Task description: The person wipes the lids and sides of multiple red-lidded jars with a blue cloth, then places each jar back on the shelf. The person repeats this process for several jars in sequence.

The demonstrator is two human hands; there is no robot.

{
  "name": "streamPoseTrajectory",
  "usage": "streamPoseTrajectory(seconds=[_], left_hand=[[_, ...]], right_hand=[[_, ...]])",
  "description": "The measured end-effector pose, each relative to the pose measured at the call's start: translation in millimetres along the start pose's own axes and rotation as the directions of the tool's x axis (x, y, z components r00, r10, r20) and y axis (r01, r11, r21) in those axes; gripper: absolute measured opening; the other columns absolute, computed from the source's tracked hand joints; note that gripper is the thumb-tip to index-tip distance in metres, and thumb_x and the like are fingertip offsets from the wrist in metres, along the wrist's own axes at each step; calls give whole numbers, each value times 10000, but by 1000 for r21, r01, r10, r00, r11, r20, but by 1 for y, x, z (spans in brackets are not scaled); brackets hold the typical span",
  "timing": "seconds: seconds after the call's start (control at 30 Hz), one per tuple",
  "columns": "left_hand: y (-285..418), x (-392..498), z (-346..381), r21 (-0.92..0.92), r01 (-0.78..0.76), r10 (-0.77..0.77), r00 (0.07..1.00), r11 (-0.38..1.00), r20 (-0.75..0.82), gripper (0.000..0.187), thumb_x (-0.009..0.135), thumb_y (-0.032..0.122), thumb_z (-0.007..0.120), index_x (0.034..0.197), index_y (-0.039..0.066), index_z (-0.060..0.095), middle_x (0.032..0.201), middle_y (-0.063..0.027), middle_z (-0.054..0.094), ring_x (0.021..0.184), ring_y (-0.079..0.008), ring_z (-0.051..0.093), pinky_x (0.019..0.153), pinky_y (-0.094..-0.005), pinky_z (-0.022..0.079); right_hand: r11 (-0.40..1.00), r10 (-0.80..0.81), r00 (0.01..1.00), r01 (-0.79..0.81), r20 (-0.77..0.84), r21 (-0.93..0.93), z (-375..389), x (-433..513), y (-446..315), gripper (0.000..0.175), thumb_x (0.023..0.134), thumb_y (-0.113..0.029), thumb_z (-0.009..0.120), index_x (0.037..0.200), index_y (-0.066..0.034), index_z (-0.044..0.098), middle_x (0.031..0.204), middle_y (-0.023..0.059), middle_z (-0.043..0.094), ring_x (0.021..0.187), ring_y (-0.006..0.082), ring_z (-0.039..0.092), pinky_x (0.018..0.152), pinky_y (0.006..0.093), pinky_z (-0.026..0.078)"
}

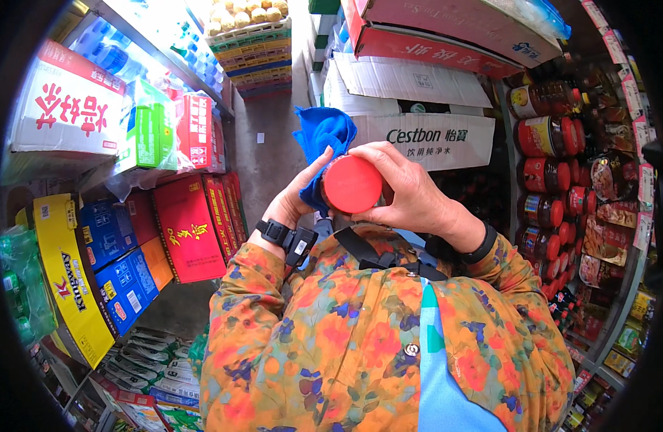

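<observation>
A jar with a round red lid (pixel 353 184) is held upright before my chest, its lid facing the camera. My right hand (pixel 409 186) grips it from the right, thumb and fingers around the rim. On the other side my left hand (pixel 296 191) presses a blue cloth (pixel 326 132) against the jar. Part of the cloth stands up beyond the jar. Most of the jar's body is hidden beneath the lid, so its contents cannot be told.
Shelves on the right hold several red-lidded jars (pixel 544 137). A white carton (pixel 439 135) of bottled water stands ahead, below red boxes (pixel 428 43). Drink cartons (pixel 188 229) line the left. Stacked egg trays (pixel 255 54) stand at the far end of the concrete floor (pixel 264 156).
</observation>
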State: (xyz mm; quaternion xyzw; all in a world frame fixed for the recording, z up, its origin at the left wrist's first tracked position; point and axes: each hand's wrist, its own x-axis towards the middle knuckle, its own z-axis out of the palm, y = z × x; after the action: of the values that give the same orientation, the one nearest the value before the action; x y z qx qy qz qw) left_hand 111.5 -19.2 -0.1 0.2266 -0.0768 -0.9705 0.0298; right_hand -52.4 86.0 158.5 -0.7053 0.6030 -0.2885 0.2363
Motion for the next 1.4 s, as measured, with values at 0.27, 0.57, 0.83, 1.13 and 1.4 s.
streamPoseTrajectory(seconds=[0.27,0.57,0.83,1.13,1.4], left_hand=[[5,1,-10,85,69,-83,981,994,176,701,1001,665,437,1412,103,518,1220,-151,669,955,-242,701,677,-345,589],[4,7,-8,157,28,-40,997,987,70,731,1019,656,403,1467,82,462,1389,-213,584,1198,-314,656,937,-435,605],[1,15,-18,168,35,-41,999,985,32,726,1018,654,409,1458,80,470,1379,-205,592,1195,-314,658,927,-429,609],[-1,18,-8,91,5,2,998,996,-69,662,981,668,493,1347,122,577,1023,-116,727,695,-213,715,466,-270,538],[1,21,-28,-35,85,-85,996,996,-15,612,1044,577,446,1419,98,511,1429,-163,559,1279,-293,585,1107,-479,466]], right_hand=[[999,-2,999,1,-32,-42,2,-3,3,847,675,-287,919,1355,-34,482,1243,172,589,1054,377,673,841,418,602],[997,11,998,-16,-67,-75,4,-4,7,853,687,-350,918,1356,-40,489,1250,167,590,1043,376,677,832,422,602],[996,61,996,-65,-58,-59,7,-3,15,842,682,-352,917,1345,-51,493,1246,158,590,1037,379,677,825,430,600],[995,85,995,-88,-46,-55,11,1,21,841,678,-308,911,1360,-69,482,1244,151,577,1011,375,681,798,430,603],[995,82,996,-84,-35,-48,14,5,24,856,673,-318,915,1365,-76,472,1226,145,571,998,373,679,781,424,604]])
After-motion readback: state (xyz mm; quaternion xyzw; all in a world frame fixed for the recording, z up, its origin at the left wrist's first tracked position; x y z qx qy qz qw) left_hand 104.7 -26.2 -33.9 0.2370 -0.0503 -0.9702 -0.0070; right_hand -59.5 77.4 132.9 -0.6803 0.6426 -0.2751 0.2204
